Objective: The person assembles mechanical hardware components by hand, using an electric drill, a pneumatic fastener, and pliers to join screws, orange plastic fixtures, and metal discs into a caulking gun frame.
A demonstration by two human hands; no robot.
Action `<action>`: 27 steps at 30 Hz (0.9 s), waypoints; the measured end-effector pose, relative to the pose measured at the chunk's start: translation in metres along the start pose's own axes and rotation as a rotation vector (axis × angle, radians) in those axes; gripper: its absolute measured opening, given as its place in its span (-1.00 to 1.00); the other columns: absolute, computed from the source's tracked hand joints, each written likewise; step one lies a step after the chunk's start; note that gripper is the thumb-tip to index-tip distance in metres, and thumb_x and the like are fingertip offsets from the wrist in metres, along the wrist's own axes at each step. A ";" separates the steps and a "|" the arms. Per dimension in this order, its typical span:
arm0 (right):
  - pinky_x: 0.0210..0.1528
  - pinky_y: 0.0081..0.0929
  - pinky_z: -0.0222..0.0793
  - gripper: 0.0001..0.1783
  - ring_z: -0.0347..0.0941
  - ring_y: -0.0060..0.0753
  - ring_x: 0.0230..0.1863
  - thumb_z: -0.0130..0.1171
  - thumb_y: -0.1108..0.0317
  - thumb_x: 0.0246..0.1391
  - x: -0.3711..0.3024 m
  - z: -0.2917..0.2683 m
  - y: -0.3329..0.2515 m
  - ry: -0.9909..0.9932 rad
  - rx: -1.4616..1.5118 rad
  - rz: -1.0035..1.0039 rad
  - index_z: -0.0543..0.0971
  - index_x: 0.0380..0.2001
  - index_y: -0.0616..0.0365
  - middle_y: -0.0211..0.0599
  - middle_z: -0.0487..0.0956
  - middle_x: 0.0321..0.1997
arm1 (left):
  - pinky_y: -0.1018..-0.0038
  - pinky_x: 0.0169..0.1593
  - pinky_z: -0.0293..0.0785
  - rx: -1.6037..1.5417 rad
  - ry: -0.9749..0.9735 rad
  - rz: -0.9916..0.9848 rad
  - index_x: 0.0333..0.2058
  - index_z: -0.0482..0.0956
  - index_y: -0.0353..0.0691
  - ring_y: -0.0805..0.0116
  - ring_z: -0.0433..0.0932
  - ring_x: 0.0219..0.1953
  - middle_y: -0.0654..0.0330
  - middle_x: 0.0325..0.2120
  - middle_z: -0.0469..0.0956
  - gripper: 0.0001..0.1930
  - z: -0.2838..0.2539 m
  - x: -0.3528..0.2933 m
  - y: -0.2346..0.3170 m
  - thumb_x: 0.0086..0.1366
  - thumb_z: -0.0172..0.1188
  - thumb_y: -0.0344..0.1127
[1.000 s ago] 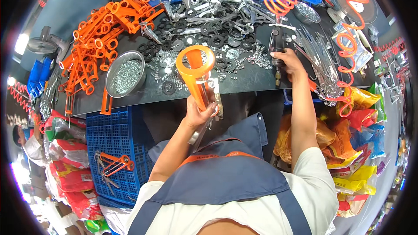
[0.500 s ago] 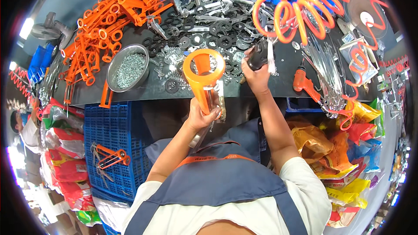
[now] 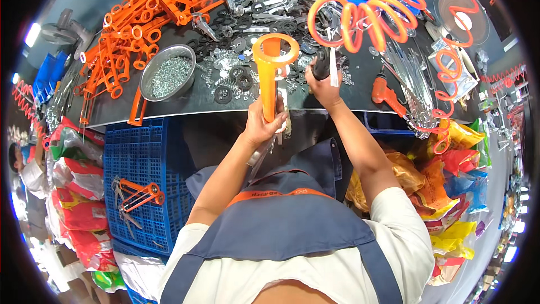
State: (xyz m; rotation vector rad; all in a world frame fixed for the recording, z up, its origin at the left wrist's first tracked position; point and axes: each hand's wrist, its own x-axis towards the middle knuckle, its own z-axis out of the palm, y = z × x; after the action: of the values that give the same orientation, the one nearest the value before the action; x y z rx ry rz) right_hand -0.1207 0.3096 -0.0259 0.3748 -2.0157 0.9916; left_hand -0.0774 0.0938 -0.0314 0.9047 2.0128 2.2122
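Observation:
My left hand [image 3: 263,124] grips the stem of an orange plastic part [image 3: 271,70] with a ring at its top, held upright above the black bench edge, together with a metal strip that hangs below the fist. My right hand [image 3: 323,85] is closed around a black-handled tool [image 3: 321,63] fed by an orange coiled air hose [image 3: 365,14]. The tool sits just right of the orange ring, over the scattered metal parts.
A pile of orange plastic frames [image 3: 135,22] lies at the left of the bench, beside a steel bowl of screws [image 3: 166,72]. Black washers and metal pieces [image 3: 236,73] cover the middle. A blue crate [image 3: 138,180] stands below left, coloured sacks [image 3: 444,180] at right.
My right hand brought the black tool with its coiled hose from the right side of the bench to the orange part. My left hand stayed on the part, holding it higher.

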 end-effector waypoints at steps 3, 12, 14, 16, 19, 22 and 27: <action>-0.43 -0.61 0.38 -0.85 0.43 -0.60 -0.51 0.19 0.55 -0.02 0.021 -0.010 -0.025 0.099 0.154 0.129 0.46 -0.34 0.22 -0.40 0.50 -0.44 | 0.54 -0.37 0.40 0.021 -0.014 -0.038 -0.21 0.42 -0.34 0.53 0.39 -0.50 0.26 -0.53 0.44 -0.64 -0.001 0.002 0.000 0.02 0.32 -0.39; -0.41 -0.38 0.39 -0.84 0.43 -0.42 -0.42 0.09 0.52 0.05 0.180 -0.065 -0.186 0.235 1.124 0.047 0.47 -0.27 0.32 -0.14 0.50 -0.33 | 0.56 -0.36 0.38 -0.027 -0.029 -0.006 -0.22 0.42 -0.33 0.55 0.37 -0.48 0.27 -0.51 0.43 -0.64 -0.001 -0.003 0.001 0.01 0.32 -0.41; -0.44 -0.49 0.40 -0.86 0.46 -0.50 -0.50 0.15 0.49 -0.02 0.179 -0.049 -0.202 0.033 0.942 0.080 0.48 -0.35 0.29 -0.29 0.51 -0.45 | 0.56 -0.37 0.38 -0.047 -0.022 -0.013 -0.22 0.42 -0.33 0.55 0.37 -0.48 0.28 -0.51 0.43 -0.64 -0.002 -0.005 0.001 0.00 0.32 -0.43; -0.47 -0.59 0.39 -0.85 0.46 -0.57 -0.57 0.22 0.46 -0.11 0.171 -0.028 -0.201 -0.080 0.718 0.065 0.48 -0.43 0.24 -0.40 0.51 -0.56 | 0.55 -0.36 0.39 -0.030 -0.048 0.011 -0.22 0.41 -0.32 0.53 0.39 -0.47 0.27 -0.50 0.44 -0.64 -0.004 -0.004 -0.005 -0.01 0.31 -0.43; -0.44 -0.53 0.45 -0.77 0.46 -0.55 -0.50 0.12 0.62 -0.02 0.159 -0.016 -0.191 -0.211 0.593 0.024 0.41 -0.23 0.26 -0.30 0.50 -0.36 | 0.54 -0.36 0.40 -0.016 -0.062 0.045 -0.23 0.41 -0.32 0.52 0.40 -0.48 0.26 -0.51 0.44 -0.64 -0.003 -0.001 -0.003 -0.02 0.32 -0.42; -0.47 -0.53 0.44 -0.76 0.46 -0.55 -0.51 0.14 0.60 0.00 0.161 -0.019 -0.199 -0.311 0.650 0.071 0.38 -0.23 0.31 -0.28 0.49 -0.37 | 0.54 -0.39 0.41 -0.020 -0.052 0.043 -0.24 0.41 -0.31 0.51 0.41 -0.51 0.26 -0.52 0.44 -0.64 -0.002 -0.003 0.010 -0.04 0.32 -0.42; -0.45 -0.56 0.44 -0.83 0.47 -0.58 -0.50 0.12 0.60 -0.02 0.153 -0.021 -0.202 -0.287 0.665 0.114 0.42 -0.30 0.29 -0.33 0.50 -0.45 | 0.55 -0.43 0.41 0.057 -0.042 0.155 -0.25 0.41 -0.31 0.52 0.42 -0.55 0.27 -0.54 0.44 -0.63 -0.005 -0.005 -0.001 -0.04 0.33 -0.42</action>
State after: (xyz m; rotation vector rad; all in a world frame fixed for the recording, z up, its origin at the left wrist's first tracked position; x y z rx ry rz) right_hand -0.0861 0.2095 0.2052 0.7965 -1.9177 1.7615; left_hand -0.0755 0.0873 -0.0345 1.1413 2.0633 2.1989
